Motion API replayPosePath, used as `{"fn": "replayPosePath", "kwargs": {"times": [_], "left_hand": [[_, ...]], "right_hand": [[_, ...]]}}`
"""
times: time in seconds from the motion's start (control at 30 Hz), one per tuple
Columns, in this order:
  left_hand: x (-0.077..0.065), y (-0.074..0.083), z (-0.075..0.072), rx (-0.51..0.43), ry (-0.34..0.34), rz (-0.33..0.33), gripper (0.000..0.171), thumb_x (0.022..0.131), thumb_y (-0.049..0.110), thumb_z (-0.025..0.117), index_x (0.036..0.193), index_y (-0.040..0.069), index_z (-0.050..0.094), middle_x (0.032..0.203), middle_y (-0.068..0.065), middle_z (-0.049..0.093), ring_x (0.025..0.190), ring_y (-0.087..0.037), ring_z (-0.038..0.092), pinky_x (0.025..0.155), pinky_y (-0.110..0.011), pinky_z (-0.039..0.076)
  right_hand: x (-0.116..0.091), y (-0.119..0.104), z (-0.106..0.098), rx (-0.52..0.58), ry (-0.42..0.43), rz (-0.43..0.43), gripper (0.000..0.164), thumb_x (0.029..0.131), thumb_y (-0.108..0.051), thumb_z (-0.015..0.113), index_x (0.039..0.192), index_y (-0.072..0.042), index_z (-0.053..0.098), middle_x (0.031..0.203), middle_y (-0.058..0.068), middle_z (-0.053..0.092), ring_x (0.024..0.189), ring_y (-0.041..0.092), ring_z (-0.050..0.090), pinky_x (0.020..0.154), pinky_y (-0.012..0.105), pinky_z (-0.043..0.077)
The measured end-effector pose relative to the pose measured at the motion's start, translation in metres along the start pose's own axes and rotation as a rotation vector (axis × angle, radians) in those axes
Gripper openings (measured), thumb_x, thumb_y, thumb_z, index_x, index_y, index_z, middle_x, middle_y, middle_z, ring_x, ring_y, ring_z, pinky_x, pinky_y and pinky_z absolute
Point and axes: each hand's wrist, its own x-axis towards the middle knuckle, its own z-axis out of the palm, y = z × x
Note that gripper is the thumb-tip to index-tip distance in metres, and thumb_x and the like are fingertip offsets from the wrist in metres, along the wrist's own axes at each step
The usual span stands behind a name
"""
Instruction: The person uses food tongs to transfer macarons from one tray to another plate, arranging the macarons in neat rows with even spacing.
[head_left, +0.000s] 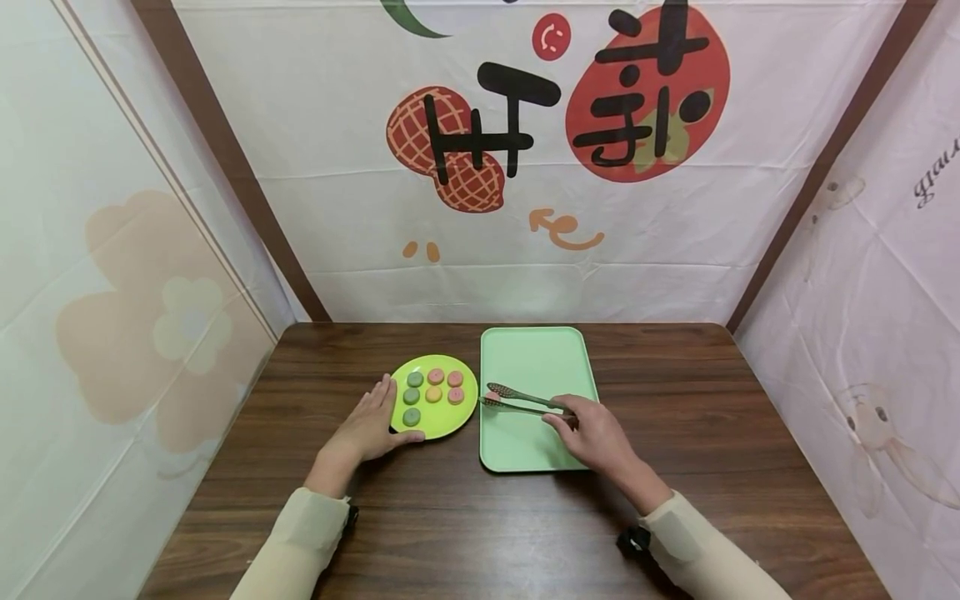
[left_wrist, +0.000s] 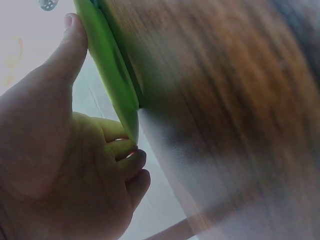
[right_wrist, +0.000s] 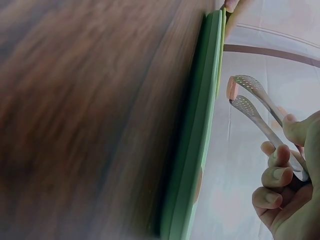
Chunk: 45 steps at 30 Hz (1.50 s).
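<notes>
On the yellow-green plate (head_left: 442,427) lie several small macarons: green ones (head_left: 412,396), a yellow one (head_left: 434,394) and pink ones (head_left: 455,378). My left hand (head_left: 363,429) holds the plate's left rim, thumb along the near edge and fingers around the side. My right hand (head_left: 600,433) grips metal tongs (head_left: 527,397) with perforated tips. Between the tips is a pink macaron (right_wrist: 232,88), over the left edge of the light green tray (head_left: 525,446). Low in the right wrist view, a pinkish thing (right_wrist: 198,185) shows at the tray's edge, partly hidden.
Plate and tray stand side by side on a dark wooden table (head_left: 450,525), nearly touching. Behind the table hangs a white printed cloth (head_left: 352,208), with similar cloth at both sides. A dark band (head_left: 633,542) sits at the right wrist.
</notes>
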Motion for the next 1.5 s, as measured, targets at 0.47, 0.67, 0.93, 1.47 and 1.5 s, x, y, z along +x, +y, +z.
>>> {"fn": "replayPosePath", "kwargs": {"times": [0.47,0.67,0.93,1.47,1.5], "left_hand": [[0.002,-0.001,0.001,0.005,0.0,0.001,0.123,0.096,0.067,0.071,0.166,-0.013,0.009,0.176,-0.032,0.002,0.163,-0.047,0.009,0.134,-0.058,0.012],[0.002,0.0,0.0,0.004,-0.003,-0.002,0.124,0.095,0.068,0.071,0.166,-0.013,0.008,0.176,-0.032,0.003,0.164,-0.046,0.009,0.134,-0.057,0.013],[0.002,-0.001,0.001,0.012,-0.004,-0.001,0.124,0.096,0.068,0.07,0.166,-0.013,0.009,0.176,-0.032,0.003,0.163,-0.047,0.009,0.134,-0.057,0.013],[0.0,0.001,0.0,0.004,-0.002,-0.004,0.123,0.096,0.065,0.071,0.166,-0.013,0.008,0.176,-0.032,0.003,0.164,-0.046,0.009,0.134,-0.057,0.012],[0.0,0.001,0.0,0.004,-0.001,-0.003,0.123,0.096,0.065,0.071,0.166,-0.014,0.008,0.176,-0.032,0.003,0.164,-0.046,0.008,0.134,-0.057,0.012]], "right_hand": [[0.008,-0.007,0.009,0.028,-0.027,-0.019,0.03,0.1,-0.024,0.08,0.12,-0.002,0.077,0.078,-0.012,0.063,0.063,-0.002,0.048,0.06,0.026,0.049],[0.013,-0.01,0.013,0.025,-0.033,-0.032,0.028,0.101,-0.024,0.079,0.119,-0.003,0.077,0.083,-0.008,0.068,0.065,-0.001,0.052,0.061,0.027,0.051],[0.021,-0.016,0.021,0.032,-0.042,-0.089,0.023,0.101,-0.023,0.079,0.114,-0.004,0.078,0.081,-0.009,0.065,0.063,0.0,0.047,0.059,0.025,0.047],[0.03,-0.028,0.039,0.043,-0.068,-0.101,0.025,0.101,-0.024,0.079,0.114,-0.003,0.078,0.085,-0.005,0.07,0.065,0.001,0.052,0.06,0.024,0.05],[0.031,-0.029,0.039,0.047,-0.068,-0.102,0.025,0.1,-0.024,0.079,0.114,-0.003,0.078,0.086,-0.005,0.071,0.066,0.001,0.053,0.06,0.025,0.051]]}}
